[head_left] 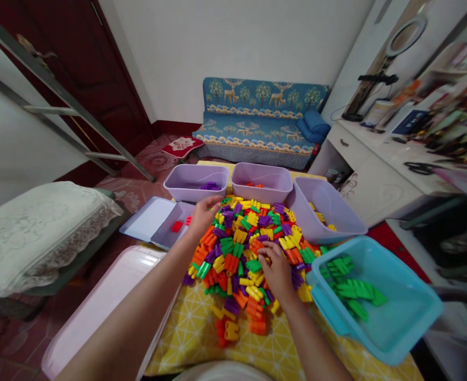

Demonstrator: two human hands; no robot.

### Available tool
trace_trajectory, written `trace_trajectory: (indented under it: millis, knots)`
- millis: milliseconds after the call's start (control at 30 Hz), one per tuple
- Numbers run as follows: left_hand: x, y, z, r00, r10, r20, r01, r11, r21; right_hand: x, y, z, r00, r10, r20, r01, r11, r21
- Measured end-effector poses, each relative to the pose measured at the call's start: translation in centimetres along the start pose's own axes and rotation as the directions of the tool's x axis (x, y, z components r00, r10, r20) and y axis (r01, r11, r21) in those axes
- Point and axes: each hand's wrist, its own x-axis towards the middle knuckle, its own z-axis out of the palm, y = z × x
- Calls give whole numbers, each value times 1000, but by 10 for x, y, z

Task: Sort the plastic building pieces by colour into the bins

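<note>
A heap of plastic building blocks [239, 235] in orange, yellow, green and purple covers the middle of the table. At the heap's back left edge is my left hand [204, 216], close to the front of a lilac bin [195, 194] with purple blocks inside. Its fingers are drawn together; whatever they hold is hidden. My right hand [276, 267] reaches into the right side of the heap, thumb and fingers closed about an orange block [256, 245]. Green blocks lie in a turquoise bin [408, 312] to the right of that hand.
Two more lilac bins [262, 177] [338, 211] hold orange and yellow blocks. Left of the heap, a shallow lilac box [165, 227] contains red blocks. A pale pink lid [98, 301] lies under my left forearm. Yellow patterned cloth [189, 328] covers the table.
</note>
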Motion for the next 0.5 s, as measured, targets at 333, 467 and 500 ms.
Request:
trace_trajectory:
  millis: [333, 467, 500]
  knots:
    - [-112, -42, 22, 904, 257, 340, -411, 738, 536, 1, 4, 3, 1000, 20, 17, -20, 1000, -15]
    - [-111, -47, 29, 922, 245, 298, -369, 787, 495, 1, 3, 3, 1000, 25, 20, -24, 999, -24]
    - [-108, -48, 31, 930, 232, 285, -345, 818, 460, 1, 3, 3, 1000, 22, 20, -22, 999, -26]
